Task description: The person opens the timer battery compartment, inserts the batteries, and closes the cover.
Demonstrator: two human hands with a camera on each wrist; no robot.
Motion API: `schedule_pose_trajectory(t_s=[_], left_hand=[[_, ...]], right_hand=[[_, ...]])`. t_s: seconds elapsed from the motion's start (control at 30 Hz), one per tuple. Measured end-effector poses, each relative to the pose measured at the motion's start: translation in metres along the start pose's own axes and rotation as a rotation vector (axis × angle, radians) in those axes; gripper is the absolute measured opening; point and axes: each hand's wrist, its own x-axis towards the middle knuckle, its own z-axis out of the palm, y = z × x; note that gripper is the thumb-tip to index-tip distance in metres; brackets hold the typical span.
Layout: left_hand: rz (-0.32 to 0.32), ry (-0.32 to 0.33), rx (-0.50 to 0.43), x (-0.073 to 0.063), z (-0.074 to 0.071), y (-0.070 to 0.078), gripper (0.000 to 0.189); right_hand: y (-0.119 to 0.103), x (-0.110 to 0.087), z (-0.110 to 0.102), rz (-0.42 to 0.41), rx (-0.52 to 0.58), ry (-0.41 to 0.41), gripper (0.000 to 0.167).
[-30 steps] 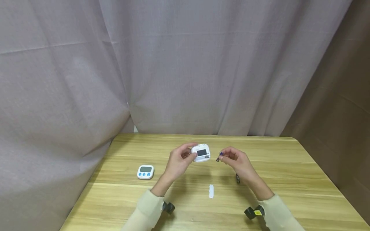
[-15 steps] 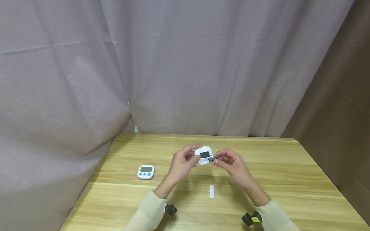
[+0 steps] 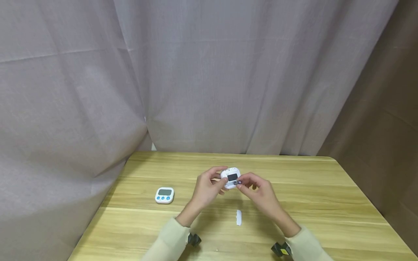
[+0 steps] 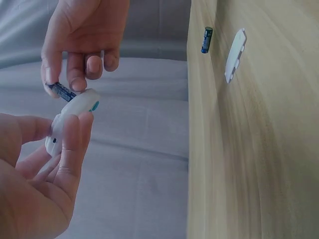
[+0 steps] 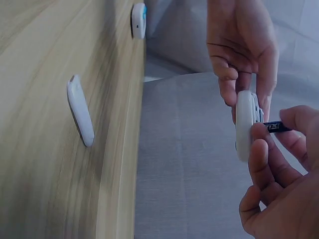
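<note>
My left hand (image 3: 206, 186) grips a white digital timer (image 3: 231, 173) by its left side, its back turned toward me with the battery slot uncovered. Between thumb and fingertips, my right hand (image 3: 259, 190) pinches a dark battery (image 5: 277, 126) at the slot's right end. In the left wrist view that battery slants against the timer's edge, part of it still between the fingers. Both hands are raised above the table. A white battery cover (image 3: 239, 218) lies on the wood below them, and a second battery (image 4: 207, 40) lies near it in the left wrist view.
A second white timer (image 3: 164, 195) with blue buttons lies face up on the left of the wooden table (image 3: 326, 203). Grey curtains (image 3: 209, 90) hang behind the table, and a brown one (image 3: 385, 119) hangs at the right.
My right hand has moved left, bringing the battery from beside the timer to its slot. My left hand and the timer have shifted slightly right and nearer.
</note>
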Motion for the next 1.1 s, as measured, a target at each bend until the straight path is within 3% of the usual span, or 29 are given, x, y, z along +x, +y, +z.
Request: schedule_pose_trajectory(t_s=[0.2,0.43,0.6,0.77,1.1], left_hand=[[-0.006,-0.004,-0.004,-0.002,0.003,-0.001,0.037],[-0.010,-0.012,-0.006,-0.003,0.006,-0.001,0.037],[-0.002,-0.025,-0.008,-0.004,0.008,0.001,0.038],[0.003,-0.022,-0.006,-0.005,0.009,0.002,0.038],[-0.022,-0.004,-0.011,-0.006,0.010,0.005,0.037]], right_hand=[[-0.002,-0.003,0.007,-0.064,-0.065,-0.003,0.015],[-0.003,-0.005,0.012,-0.099,-0.061,0.020,0.016],[-0.003,-0.006,0.013,-0.054,-0.016,0.042,0.020],[-0.007,-0.006,0.015,0.044,0.026,0.086,0.036],[-0.008,-0.009,0.022,0.170,-0.021,0.135,0.062]])
